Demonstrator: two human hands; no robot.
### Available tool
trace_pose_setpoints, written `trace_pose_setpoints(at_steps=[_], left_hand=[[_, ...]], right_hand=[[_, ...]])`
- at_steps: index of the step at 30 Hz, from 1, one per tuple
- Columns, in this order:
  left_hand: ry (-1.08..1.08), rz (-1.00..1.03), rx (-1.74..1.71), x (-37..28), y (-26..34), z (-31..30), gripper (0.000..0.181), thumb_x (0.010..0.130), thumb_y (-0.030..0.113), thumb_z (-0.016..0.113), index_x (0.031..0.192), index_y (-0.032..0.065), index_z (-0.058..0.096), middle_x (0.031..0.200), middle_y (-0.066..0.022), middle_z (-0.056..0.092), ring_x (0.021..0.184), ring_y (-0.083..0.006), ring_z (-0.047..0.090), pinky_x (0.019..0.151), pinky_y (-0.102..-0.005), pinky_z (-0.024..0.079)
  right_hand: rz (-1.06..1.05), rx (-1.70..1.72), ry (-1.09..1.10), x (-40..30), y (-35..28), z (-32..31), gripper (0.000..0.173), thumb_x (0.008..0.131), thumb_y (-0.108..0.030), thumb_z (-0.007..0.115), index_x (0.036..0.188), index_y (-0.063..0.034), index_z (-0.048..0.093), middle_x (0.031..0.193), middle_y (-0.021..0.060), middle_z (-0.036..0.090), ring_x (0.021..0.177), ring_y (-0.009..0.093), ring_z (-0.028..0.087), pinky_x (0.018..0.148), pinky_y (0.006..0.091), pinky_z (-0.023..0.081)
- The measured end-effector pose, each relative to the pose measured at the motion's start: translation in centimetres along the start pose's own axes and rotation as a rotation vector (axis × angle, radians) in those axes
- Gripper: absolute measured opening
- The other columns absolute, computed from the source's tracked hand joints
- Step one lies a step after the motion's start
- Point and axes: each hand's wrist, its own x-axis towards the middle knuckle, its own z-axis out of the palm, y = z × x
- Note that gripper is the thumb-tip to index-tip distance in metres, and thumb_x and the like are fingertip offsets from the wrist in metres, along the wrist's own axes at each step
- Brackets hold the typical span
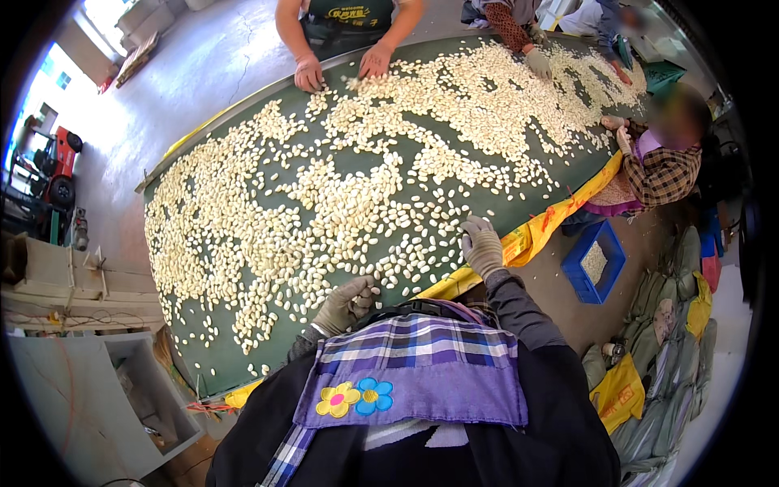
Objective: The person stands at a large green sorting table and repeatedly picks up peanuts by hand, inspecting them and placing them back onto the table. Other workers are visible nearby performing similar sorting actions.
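White beans [347,201] lie scattered in thick patches over a long green sorting table [517,210]. My left hand [345,306], in a pale work glove, is at the near side of the beans with its fingers curled. Whether a bean is between those fingers cannot be made out. Farther right, my right hand [482,246], gloved too, rests by the near edge with its fingertips at some loose beans. Its palm is turned away from view, so anything under it is hidden. Yellow sheeting [535,237] runs along the near edge beside this hand.
Co-workers' hands [372,61] reach over the far side, and a person in a checked shirt [666,167] works at the right. A blue crate [584,292] with beans stands on the floor. Green sacks [663,341] lie at right; a red forklift [58,161] is far left.
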Motion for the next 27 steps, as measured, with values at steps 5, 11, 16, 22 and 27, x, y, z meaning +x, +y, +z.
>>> trace_pose_setpoints(at_steps=[5,11,16,22,27], left_hand=[[0.042,-0.004,0.003,0.6,-1.3,0.8,0.028,0.096,0.027,0.063,0.110,0.0033,0.062,0.074,0.0050,0.050,0.058,-0.0037,0.040,0.050,-0.0172,0.032],[-0.003,0.026,-0.006,0.9,-1.9,-0.1,0.028,0.097,0.029,0.062,0.108,0.0032,0.062,0.068,0.0068,0.042,0.056,-0.0043,0.035,0.048,-0.0195,0.030],[0.184,0.161,-0.013,-0.1,-3.7,0.0,0.035,0.095,0.030,0.064,0.108,-0.0021,0.063,0.068,0.0029,0.047,0.059,-0.0078,0.045,0.046,-0.0199,0.032],[0.141,0.306,-0.236,-1.1,-5.2,0.1,0.035,0.102,0.033,0.054,0.113,0.0010,0.062,0.090,-0.0003,0.064,0.065,-0.0016,0.054,0.048,-0.0148,0.035],[0.273,0.367,-0.100,-0.1,-5.6,1.5,0.024,0.101,0.024,0.057,0.113,0.0039,0.060,0.086,0.0028,0.059,0.060,-0.0009,0.044,0.047,-0.0139,0.032]], right_hand=[[-0.059,0.014,0.052,0.8,1.4,-0.4,0.021,0.083,-0.008,0.063,0.104,-0.0078,0.062,0.115,0.0131,0.062,0.109,0.034,0.058,0.096,0.0432,0.048],[-0.020,0.052,-0.024,1.4,3.2,-0.9,0.023,0.084,-0.006,0.061,0.107,-0.0076,0.062,0.115,0.0149,0.063,0.108,0.035,0.058,0.096,0.0428,0.048],[-0.105,0.080,0.006,1.6,4.4,-1.7,0.024,0.083,-0.004,0.061,0.106,-0.0069,0.063,0.109,0.0154,0.063,0.105,0.035,0.059,0.094,0.0438,0.048],[-0.058,0.156,-0.038,2.8,6.2,-1.5,0.021,0.083,-0.009,0.063,0.103,-0.0089,0.065,0.104,0.0142,0.063,0.097,0.034,0.060,0.089,0.0421,0.050],[-0.208,0.379,-0.148,6.1,4.4,-0.3,0.015,0.085,-0.009,0.064,0.100,-0.0104,0.067,0.099,0.0138,0.063,0.085,0.034,0.065,0.078,0.0407,0.054]])
